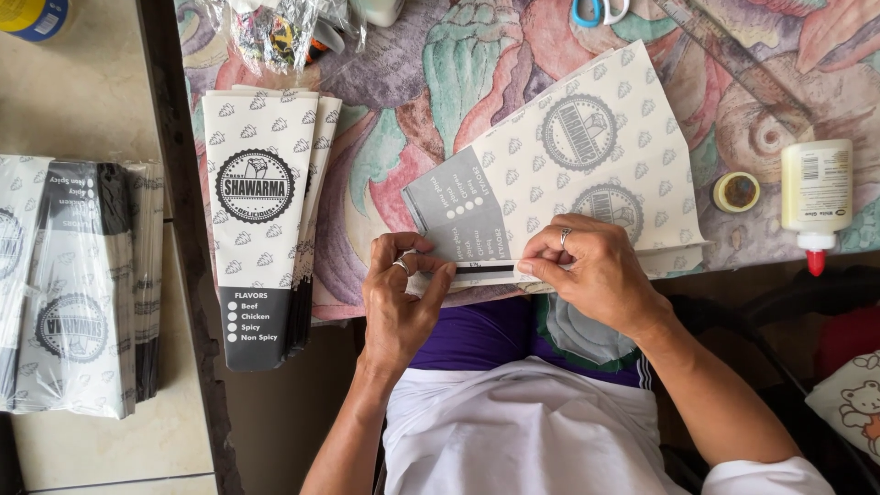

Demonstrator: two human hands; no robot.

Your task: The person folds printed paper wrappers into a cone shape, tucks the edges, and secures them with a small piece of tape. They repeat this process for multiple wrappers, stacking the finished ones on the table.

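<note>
A flat printed paper sleeve, white with grey leaf marks and round emblems, lies on the patterned tablecloth on top of a few more such sheets. My left hand and my right hand both pinch and press down its near edge, where a narrow folded flap with a dark strip runs between my fingertips. Each hand wears a ring.
A stack of finished paper bags lies left of my hands. Wrapped bundles of bags rest on the tiled surface at far left. A glue bottle, a tape roll, scissors and a ruler sit at the right and back.
</note>
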